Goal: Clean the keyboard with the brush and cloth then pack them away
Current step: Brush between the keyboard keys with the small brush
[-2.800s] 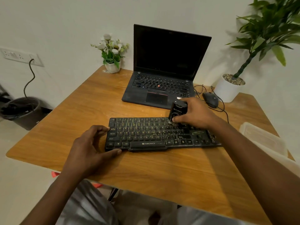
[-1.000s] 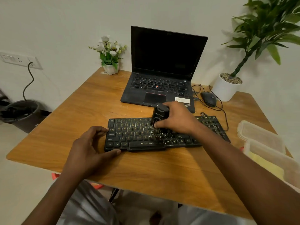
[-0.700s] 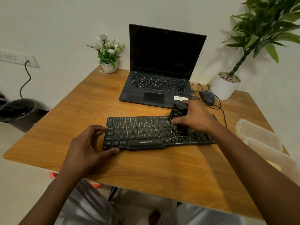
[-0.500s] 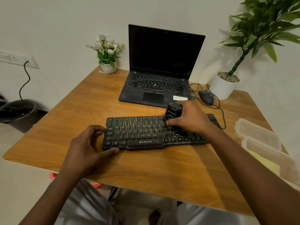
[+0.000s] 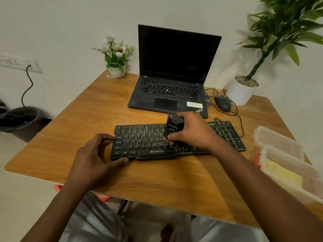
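A black keyboard [image 5: 143, 140] with yellow letters lies across the middle of the wooden table [image 5: 90, 109]. My right hand [image 5: 194, 131] grips a stubby black brush [image 5: 173, 125] upright, its pale bristles pressed on the keys near the keyboard's middle. My left hand [image 5: 97, 158] clamps the keyboard's left end, thumb at the front edge, fingers on the far corner. A yellow cloth [image 5: 281, 173] lies inside a clear plastic box [image 5: 297, 186] at the right edge.
An open black laptop [image 5: 171, 81] stands behind the keyboard. A black mouse [image 5: 222, 103] and its cable lie to its right, beside a white plant pot [image 5: 242, 91]. A small flower pot [image 5: 117, 70] sits at the back left. The box lid [image 5: 276, 142] lies beside the box.
My right hand has slid the brush leftward along the keys, from the right part of the keyboard toward its middle. My left hand has kept its hold on the left end.
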